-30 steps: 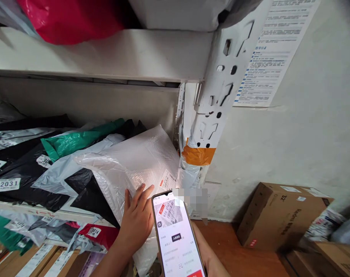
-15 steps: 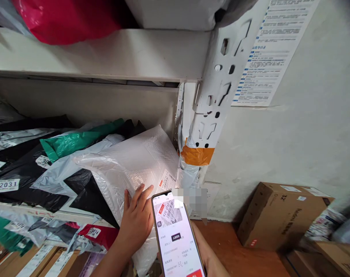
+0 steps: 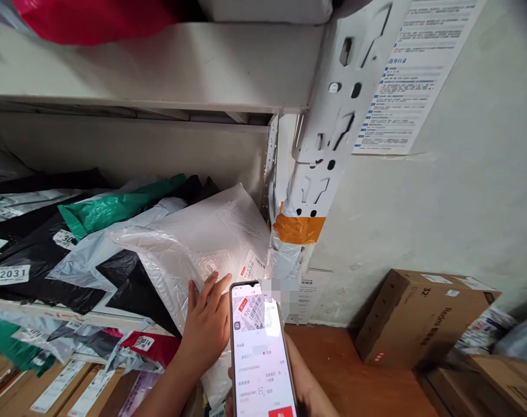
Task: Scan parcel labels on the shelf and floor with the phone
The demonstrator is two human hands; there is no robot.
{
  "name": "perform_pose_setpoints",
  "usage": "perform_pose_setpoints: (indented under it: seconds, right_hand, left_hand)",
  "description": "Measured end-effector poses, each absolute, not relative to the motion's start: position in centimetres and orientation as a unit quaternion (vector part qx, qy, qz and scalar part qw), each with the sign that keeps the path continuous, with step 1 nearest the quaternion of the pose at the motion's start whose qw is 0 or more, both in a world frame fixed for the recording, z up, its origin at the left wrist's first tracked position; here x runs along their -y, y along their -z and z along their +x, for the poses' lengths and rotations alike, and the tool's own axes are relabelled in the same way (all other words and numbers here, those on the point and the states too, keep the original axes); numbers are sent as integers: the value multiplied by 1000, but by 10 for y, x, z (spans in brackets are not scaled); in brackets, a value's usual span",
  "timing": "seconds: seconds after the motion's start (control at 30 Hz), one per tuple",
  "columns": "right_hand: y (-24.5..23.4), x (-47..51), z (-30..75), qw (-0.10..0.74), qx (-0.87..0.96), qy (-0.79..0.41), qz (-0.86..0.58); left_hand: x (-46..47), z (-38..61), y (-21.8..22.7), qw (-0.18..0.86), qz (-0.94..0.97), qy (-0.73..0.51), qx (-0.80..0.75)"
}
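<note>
A white plastic mailer bag leans at the right end of a shelf, with a barcode label near its lower right. My left hand lies on the bag, its fingers stretched out and slightly apart. In front of the bag, my right hand is wrapped round a smartphone; the phone hides most of its fingers. The screen shows a camera picture of the label above lines of text and a red button. The bag's lower part is partly covered by the hand and phone.
Black, green and grey parcel bags with number labels fill the shelf on the left. A white metal post stands right of the mailer. Cardboard boxes sit on the brown floor by the wall. A shelf beam crosses above.
The dark pop-up message on the phone screen has disappeared. The camera view has shifted slightly. My left hand stays on the mailer bag, and the phone remains in my right hand.
</note>
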State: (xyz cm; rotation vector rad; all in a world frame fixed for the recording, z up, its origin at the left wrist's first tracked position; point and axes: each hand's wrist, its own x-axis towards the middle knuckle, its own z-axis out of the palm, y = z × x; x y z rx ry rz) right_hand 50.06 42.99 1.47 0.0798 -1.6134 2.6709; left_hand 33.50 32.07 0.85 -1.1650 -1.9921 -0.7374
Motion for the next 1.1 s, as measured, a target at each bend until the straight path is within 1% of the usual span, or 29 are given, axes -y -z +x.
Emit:
perform_pose_setpoints:
  seconds: [0.13, 0.27, 0.4, 0.7, 0.83, 0.97, 1.07, 1.1]
  right_hand:
    - [-33, -418, 507, 42, 489, -871, 30]
    - [-46, -415, 509, 32, 484, -873, 44]
    - [-46, -414, 510, 10, 463, -886, 32]
    - [-44, -415, 511, 9, 446, -894, 26]
    - [-20, -418, 501, 30, 481, -876, 14]
    - [25, -431, 480, 31, 515, -856, -12]
    - [49, -445, 475, 141, 543, -827, -28]
    - [53, -449, 477, 163, 545, -822, -31]
  left_hand:
    - [-320, 336, -10, 358, -447, 276, 772]
    - [-319, 335, -11, 366, -453, 261, 770]
    - [-318, 335, -11, 355, -458, 269, 769]
    - [-320, 335, -10, 350, -463, 278, 765]
    - [-317, 333, -8, 352, -467, 260, 768]
    - [-303, 327, -19, 294, -540, 186, 767]
    - [-294, 317, -24, 222, -675, 80, 699]
    - [-293, 313, -23, 206, -716, 43, 666]
